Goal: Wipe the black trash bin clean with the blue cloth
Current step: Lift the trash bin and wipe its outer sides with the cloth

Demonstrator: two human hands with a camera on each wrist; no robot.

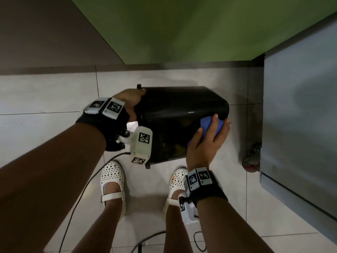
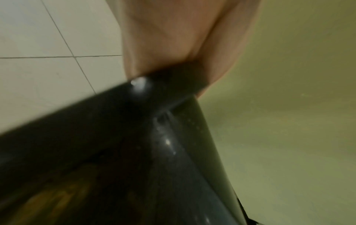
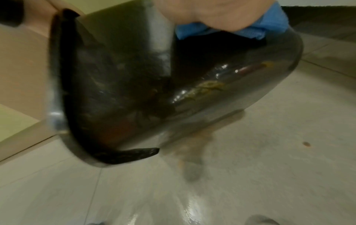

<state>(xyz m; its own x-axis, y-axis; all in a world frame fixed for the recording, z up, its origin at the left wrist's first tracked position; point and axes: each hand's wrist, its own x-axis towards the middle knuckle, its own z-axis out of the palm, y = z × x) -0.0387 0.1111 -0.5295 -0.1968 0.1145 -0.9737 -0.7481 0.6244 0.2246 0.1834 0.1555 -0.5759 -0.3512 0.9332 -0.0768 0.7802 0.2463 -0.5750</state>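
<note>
A glossy black trash bin (image 1: 182, 114) is held tipped on its side above the tiled floor, in front of my feet, its open end to the left. My left hand (image 1: 132, 101) grips the bin's rim (image 2: 173, 80) at its left end, fingers curled over the edge. My right hand (image 1: 209, 137) holds a bunched blue cloth (image 1: 207, 125) against the bin's lower right corner near its base. In the right wrist view the blue cloth (image 3: 260, 29) sits under my palm on the bin's dark side (image 3: 134, 85), which shows smears and reflections.
A grey cabinet (image 1: 299, 115) on a castor wheel (image 1: 252, 159) stands close on the right. A green wall (image 1: 182, 28) rises behind the bin. Black cables (image 1: 76, 201) trail over the light floor tiles beside my white shoes (image 1: 112, 181).
</note>
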